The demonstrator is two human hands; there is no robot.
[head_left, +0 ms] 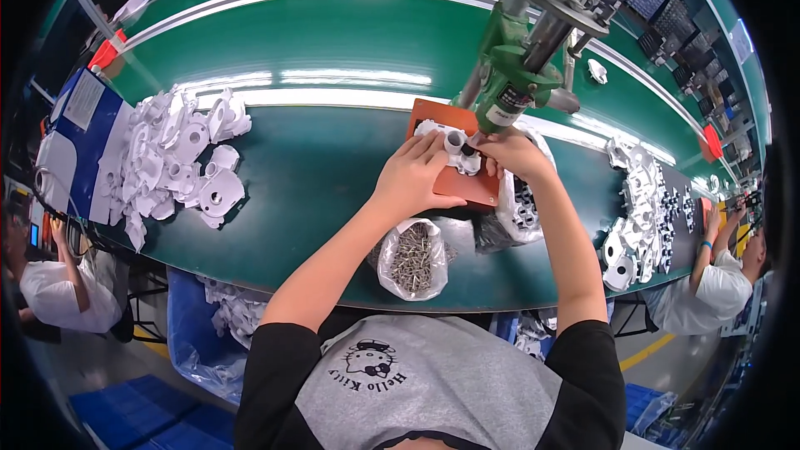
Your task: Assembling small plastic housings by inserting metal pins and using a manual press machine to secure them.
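A white moulded plastic part (pixel 454 141) with a round collar sits on an orange fixture plate (pixel 473 187). My left hand (pixel 410 173) lies over its left side, fingers stretched out and thumb spread onto the plate. At its right side my right hand (pixel 512 154) is closed, thumb and fingertips pinched beside a small black piece (pixel 469 150). What these fingertips hold is hidden. Just above them hangs the green head of a bench press (pixel 505 96). Nearer me stands a clear bag of screws (pixel 413 260); right of the plate is a bag of small black-and-white parts (pixel 523 210).
White plastic parts (pixel 179 150) are heaped at the left beside a blue-and-white box (pixel 83 129). More white parts (pixel 637 217) lie at the right. Beyond the table runs a green conveyor belt (pixel 317 42). A blue bin (pixel 196 325) stands below. Other people sit at both sides.
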